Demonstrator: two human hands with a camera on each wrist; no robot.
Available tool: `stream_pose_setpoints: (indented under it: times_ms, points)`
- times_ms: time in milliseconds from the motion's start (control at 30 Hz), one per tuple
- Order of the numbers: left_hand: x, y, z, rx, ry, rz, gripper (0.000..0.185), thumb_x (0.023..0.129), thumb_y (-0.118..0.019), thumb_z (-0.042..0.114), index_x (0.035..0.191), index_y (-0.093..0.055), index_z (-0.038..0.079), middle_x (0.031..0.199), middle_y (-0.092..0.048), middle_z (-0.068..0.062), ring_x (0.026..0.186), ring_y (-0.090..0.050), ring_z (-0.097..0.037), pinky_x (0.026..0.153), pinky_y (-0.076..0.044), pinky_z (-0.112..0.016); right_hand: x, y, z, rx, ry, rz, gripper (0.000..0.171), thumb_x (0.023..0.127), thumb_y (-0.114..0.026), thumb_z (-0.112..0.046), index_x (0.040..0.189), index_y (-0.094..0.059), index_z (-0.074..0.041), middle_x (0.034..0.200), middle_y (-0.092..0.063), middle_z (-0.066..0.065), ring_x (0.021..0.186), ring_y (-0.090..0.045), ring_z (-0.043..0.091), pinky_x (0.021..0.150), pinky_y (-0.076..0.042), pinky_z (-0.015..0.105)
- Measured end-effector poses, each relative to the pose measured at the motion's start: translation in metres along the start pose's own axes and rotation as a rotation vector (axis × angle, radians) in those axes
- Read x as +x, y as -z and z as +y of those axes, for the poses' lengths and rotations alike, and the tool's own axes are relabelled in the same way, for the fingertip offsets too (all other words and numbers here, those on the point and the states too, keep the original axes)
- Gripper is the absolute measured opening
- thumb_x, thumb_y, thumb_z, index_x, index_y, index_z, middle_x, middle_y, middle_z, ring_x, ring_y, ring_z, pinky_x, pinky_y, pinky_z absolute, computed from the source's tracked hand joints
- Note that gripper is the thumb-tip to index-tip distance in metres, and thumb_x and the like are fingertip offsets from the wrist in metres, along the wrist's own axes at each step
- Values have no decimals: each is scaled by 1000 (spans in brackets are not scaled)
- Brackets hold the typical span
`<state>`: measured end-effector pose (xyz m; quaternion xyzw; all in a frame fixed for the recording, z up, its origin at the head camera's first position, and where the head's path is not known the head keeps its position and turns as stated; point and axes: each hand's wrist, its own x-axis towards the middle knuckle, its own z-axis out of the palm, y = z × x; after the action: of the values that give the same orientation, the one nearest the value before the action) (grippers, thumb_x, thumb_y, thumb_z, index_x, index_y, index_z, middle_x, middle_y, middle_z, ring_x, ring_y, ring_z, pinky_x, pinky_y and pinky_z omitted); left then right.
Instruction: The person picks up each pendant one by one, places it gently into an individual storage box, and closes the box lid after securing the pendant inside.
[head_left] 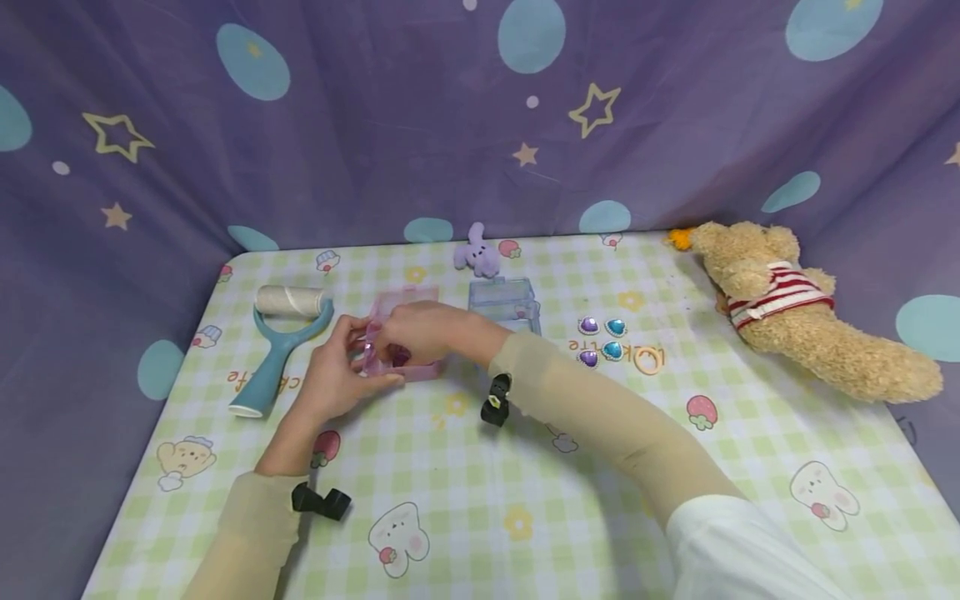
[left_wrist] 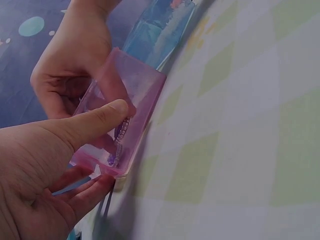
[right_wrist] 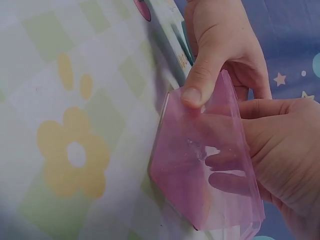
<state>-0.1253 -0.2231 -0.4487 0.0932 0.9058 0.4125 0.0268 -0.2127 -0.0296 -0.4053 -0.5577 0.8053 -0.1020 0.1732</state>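
Observation:
The open pink clear box (head_left: 422, 373) stands on the cloth, held by my left hand (head_left: 333, 375). Its thumb lies along the near wall and its other fingers reach round the side. My right hand (head_left: 420, 333) reaches down into the box from above, fingers bent. Through the pink wall, in the left wrist view, a purple gem (left_wrist: 121, 129) with a beaded edge shows at the right fingertips, pinched between them. Another purple gem (left_wrist: 113, 159) lies lower in the box, near the left fingers. Part of the box's inside is hidden behind the right hand.
Right of the box stands an open blue clear box (head_left: 501, 292), partly behind the right arm. Farther right lie purple and blue heart gems (head_left: 612, 350) and a wooden ring (head_left: 648, 360). A lint roller (head_left: 277, 350), a small purple plush (head_left: 478, 253) and a teddy bear (head_left: 795, 300) lie around.

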Motion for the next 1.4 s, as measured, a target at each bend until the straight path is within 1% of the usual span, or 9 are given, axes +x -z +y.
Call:
stream_pose_setpoints:
  times_ms: [167,333,433,600,900,1067,1167,1267,1400]
  points:
    - [0,0,0,-8,-1,-6,94,78,-99,25,149,-42,2,152,-59,-24,138,-62,-42,103,-61,-52,5,-1,2,42,38,19,11,93,-83,-19,103,-80,-18,100,-78,-5,89,-68,10,81,-55,20]
    - [1,0,0,-15,-4,-5,94,78,-98,25,150,-41,3,154,-57,-23,139,-61,-42,104,-60,-53,11,-3,4,100,73,27,13,91,-87,-21,103,-82,-19,102,-79,-7,94,-71,8,88,-55,17]
    - [1,-1,0,-12,-9,-1,94,78,-99,25,150,-42,4,153,-58,-24,138,-62,-42,103,-61,-53,14,-3,4,95,77,1,11,91,-86,-23,101,-82,-20,103,-79,-8,98,-70,8,91,-53,17]
    - [2,-3,0,-5,-14,3,94,77,-99,25,149,-42,3,151,-60,-25,136,-63,-43,101,-62,-56,17,-4,3,73,68,-34,10,91,-85,-24,99,-81,-20,101,-79,-8,95,-68,9,90,-52,17]
    - [2,-4,0,-3,-11,5,94,76,-99,25,149,-42,3,150,-60,-24,136,-63,-43,102,-61,-55,16,-6,5,61,74,-27,13,89,-87,-24,101,-82,-21,104,-79,-8,99,-69,9,90,-53,18]
    - [1,-4,-1,-9,-8,2,93,77,-99,25,148,-42,4,150,-61,-23,136,-63,-42,102,-61,-52,11,-2,10,144,115,30,16,90,-87,-21,105,-83,-20,107,-80,-7,96,-72,9,87,-55,16]
    - [0,-3,-2,-22,-13,2,91,77,-99,23,147,-42,4,149,-60,-24,137,-63,-42,102,-61,-50,3,7,11,213,90,92,17,93,-84,-15,110,-83,-18,112,-81,-5,88,-73,9,82,-56,17]
    - [0,-2,-2,-35,-9,1,91,77,-98,20,146,-42,3,148,-61,-25,136,-63,-43,103,-61,-50,-12,20,12,247,62,167,16,98,-77,-12,113,-81,-14,114,-81,-1,80,-72,9,77,-57,19]
    - [1,-2,-1,-31,18,3,93,76,-99,19,147,-41,3,145,-63,-27,130,-67,-44,103,-60,-53,-38,37,19,245,65,276,13,99,-77,-15,110,-81,-11,109,-81,2,82,-72,11,79,-59,21]
